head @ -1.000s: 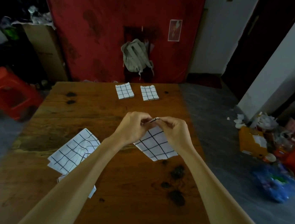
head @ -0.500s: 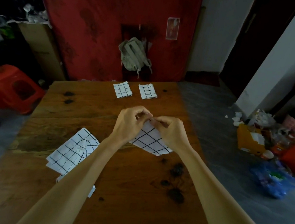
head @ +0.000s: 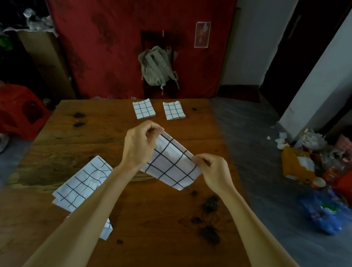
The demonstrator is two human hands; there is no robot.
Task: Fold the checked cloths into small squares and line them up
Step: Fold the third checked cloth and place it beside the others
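A white checked cloth (head: 171,166) with thin black grid lines was stretched in the air between two bare hands, above the middle of a brown wooden table (head: 158,231). The left hand (head: 139,144) pinched the cloth's upper corner between curled fingers and thumb. The right hand (head: 212,170) pinched the top edge lower down and to the right, its fingers curled round the fabric. The held edge ran as a taut slanting line from the left hand down to the right hand. The rest of the cloth hung below that line, with its lowest corner just under the right hand; whether it touched the tabletop could not be told.

Beyond the left hand, near the far edge of the table, lay two cloths folded into small squares. One folded square (head: 144,108) sat straight ahead of the left hand, and the second folded square (head: 173,110) lay just beside it to the right, apart from it, the two forming a short row.

Nearer the person, below and to the left of the left hand, a loose pile of unfolded cloths (head: 83,185) lay flat on the table, partly hidden by the left forearm.

Dark stains (head: 210,217) marked the wood below the right hand.

Past the table's far edge, a pale backpack (head: 156,67) hung on a dark chair against a red curtain (head: 128,27). Far out to the left of the left hand stood a red plastic stool (head: 18,109). Far out to the right of the right hand, a heap of bags and packets (head: 331,174) lay on the grey floor.
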